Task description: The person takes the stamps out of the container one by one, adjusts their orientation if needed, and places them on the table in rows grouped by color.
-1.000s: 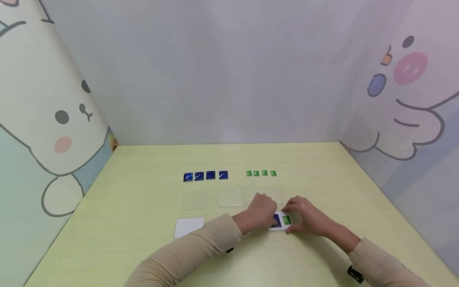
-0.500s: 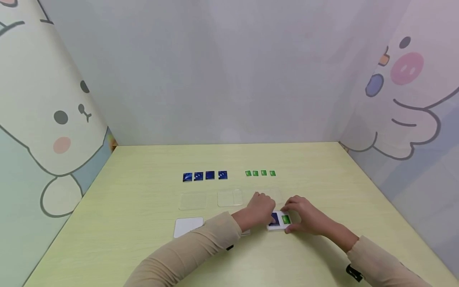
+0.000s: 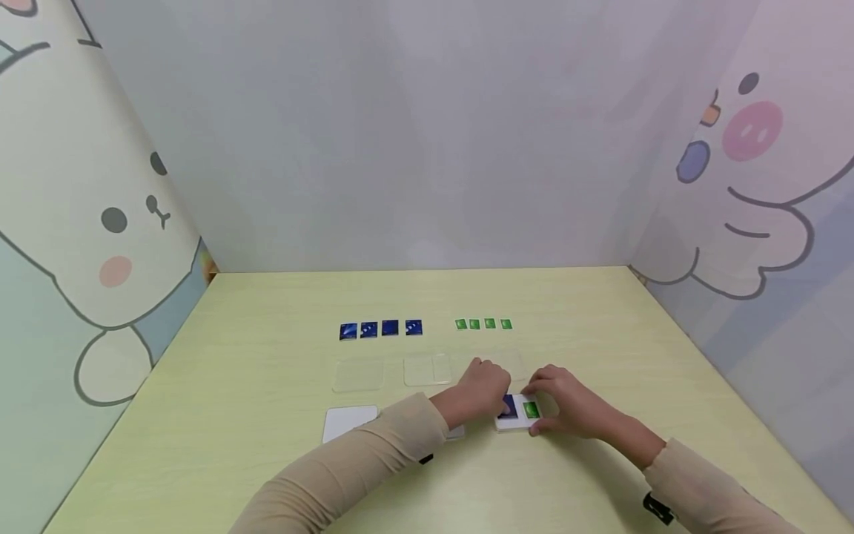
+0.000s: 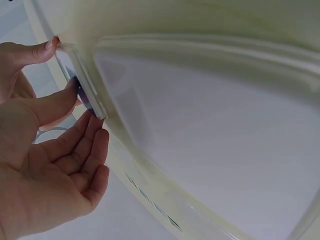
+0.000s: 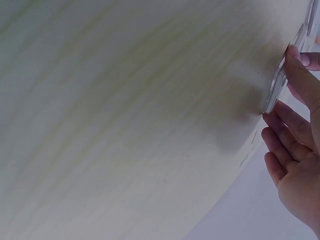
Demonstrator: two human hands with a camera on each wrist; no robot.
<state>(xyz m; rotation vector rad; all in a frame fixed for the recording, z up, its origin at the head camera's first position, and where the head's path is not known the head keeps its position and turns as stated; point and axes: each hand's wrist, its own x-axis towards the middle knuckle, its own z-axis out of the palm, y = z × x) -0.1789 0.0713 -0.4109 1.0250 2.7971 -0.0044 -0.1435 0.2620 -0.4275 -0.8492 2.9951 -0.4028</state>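
Observation:
In the head view a clear plastic case with a white insert lies on the table, bearing a dark blue picture square and a small green one. My left hand holds its left part. In the left wrist view the left thumb presses on the blue square, with the curled fingertips at the case's edge. My right hand grips the right end between thumb and fingers. In the right wrist view its thumb lies along the clear edge.
Several blue squares and several green ones stand in rows at the back. Clear plastic covers lie in front of them. Nearer are a white panel and another case, mostly behind the left forearm.

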